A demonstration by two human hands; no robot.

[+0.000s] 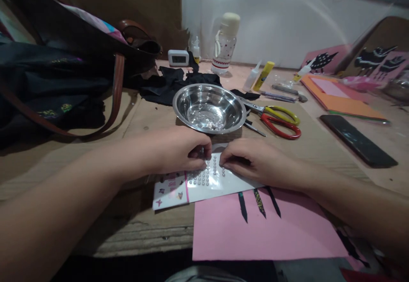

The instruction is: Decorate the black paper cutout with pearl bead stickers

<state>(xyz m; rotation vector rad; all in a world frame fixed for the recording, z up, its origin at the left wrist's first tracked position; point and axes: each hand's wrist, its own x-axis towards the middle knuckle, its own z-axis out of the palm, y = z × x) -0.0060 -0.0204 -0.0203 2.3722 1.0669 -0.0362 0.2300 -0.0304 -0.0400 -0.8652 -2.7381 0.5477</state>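
Observation:
A sheet of stick-on pearls (200, 179), white with a pink-printed left end, lies tilted beneath both hands. Small silvery beads stand in rows on it. My left hand (193, 149) is closed, thumb and forefinger pinched on the sheet among the rows. Just to its right, my right hand (247, 157) is closed too, fingertips pinched at the rightmost beads; whatever is between them is too small to make out. Partly under the sheet and my right forearm lies pink paper (255, 239) with three dark pointed strips on it, one of them glittery.
A steel bowl (209, 107) with small clear pieces stands behind my hands. Scissors (281, 122) with red and yellow handles lie beside it, near a black phone (358, 141). Farther back are black fabric scraps (162, 86), a bottle (225, 43) and a glue stick (263, 76). A bag (73, 39) fills the left.

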